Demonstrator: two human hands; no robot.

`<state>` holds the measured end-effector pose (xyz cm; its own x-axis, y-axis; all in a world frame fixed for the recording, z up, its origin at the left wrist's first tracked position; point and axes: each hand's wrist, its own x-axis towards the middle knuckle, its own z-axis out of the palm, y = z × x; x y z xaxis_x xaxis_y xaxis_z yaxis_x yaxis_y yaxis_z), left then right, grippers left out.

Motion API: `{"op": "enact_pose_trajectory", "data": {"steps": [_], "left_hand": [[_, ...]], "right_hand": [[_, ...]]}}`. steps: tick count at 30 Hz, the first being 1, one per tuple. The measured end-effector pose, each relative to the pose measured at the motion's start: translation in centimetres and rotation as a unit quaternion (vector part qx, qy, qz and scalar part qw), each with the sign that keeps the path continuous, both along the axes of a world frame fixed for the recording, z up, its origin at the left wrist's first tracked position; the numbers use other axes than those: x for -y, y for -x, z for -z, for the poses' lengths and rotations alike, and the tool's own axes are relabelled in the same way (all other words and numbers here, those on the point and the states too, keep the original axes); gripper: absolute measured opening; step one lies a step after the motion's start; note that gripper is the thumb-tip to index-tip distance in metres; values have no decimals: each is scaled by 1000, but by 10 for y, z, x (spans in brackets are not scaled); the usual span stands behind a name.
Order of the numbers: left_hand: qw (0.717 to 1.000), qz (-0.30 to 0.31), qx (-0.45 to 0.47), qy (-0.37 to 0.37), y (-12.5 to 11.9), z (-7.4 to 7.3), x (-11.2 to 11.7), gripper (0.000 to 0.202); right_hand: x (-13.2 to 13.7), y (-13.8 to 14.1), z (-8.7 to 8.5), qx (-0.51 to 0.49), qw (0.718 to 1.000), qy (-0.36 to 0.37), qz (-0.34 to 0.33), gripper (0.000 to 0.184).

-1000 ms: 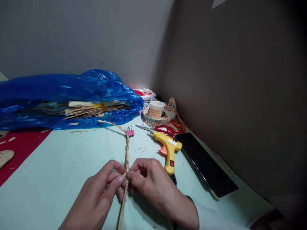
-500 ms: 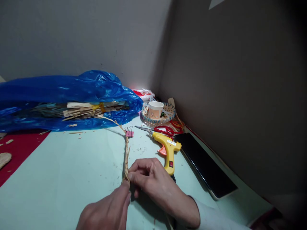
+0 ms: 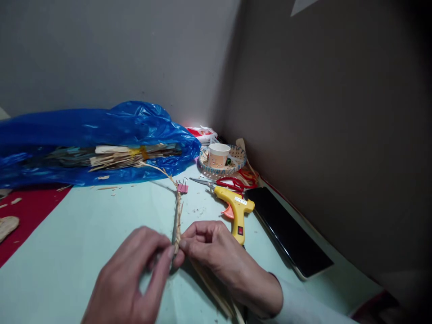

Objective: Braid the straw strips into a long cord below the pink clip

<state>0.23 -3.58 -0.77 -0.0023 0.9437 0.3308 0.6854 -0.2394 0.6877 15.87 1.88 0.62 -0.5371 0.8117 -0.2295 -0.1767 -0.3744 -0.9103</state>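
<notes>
A thin braid of dry, straw-coloured plant strips [image 3: 178,213] runs toward me over the table, with a pink binder clip [image 3: 182,188] at its far part. Thumb and forefinger of my right hand [image 3: 216,254] pinch the braid's near end from the right. From the left, my left hand [image 3: 130,274] has its thumb and fingers closed at the same end; it is slightly blurred, and its fingertips partly cover the braid. Loose long strips [image 3: 212,288] trail under my right hand toward the front edge of the view.
Behind lies a blue plastic bag [image 3: 135,117] with a tied bundle of dry strips [image 3: 116,157]. To the right are scissors [image 3: 231,183], a yellow glue gun [image 3: 239,211], a black-screened tablet [image 3: 290,234] and a woven basket [image 3: 240,159] holding a paper cup [image 3: 218,156].
My left hand has risen and turned, its thumb now apart from the palm. The loose strips now show under my right hand, which stays almost in place on the braid.
</notes>
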Motion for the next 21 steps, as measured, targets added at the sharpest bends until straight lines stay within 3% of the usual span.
{"op": "enact_pose_trajectory", "data": {"steps": [1,3,6,8,11,14,16,21], "left_hand": [[992,2,72,102,3,-4,-8,15],[938,68,212,268,6,-6,-22,20],[864,86,335,365,5,-3,-31,27],[848,58,355,389,3,-1,-30,29],[867,48,315,384,2,-3,-25,29],[888,21,278,366,2,-4,-22,27],[894,7,269,358,2,-3,-21,26],[916,10,211,341,1,1,-20,31]], "right_hand": [[0,0,1,-13,1000,-2,-5,14],[-1,-1,3,-29,999,-6,-21,17],[-2,-2,4,52,997,-48,-18,13],[-1,-4,3,137,984,-111,-13,13],[2,-7,-3,227,948,-222,-40,22],[7,-10,-7,352,881,-315,-34,24],[10,-12,-9,406,846,-343,-32,24],[16,-11,-9,469,795,-384,-27,23]]}}
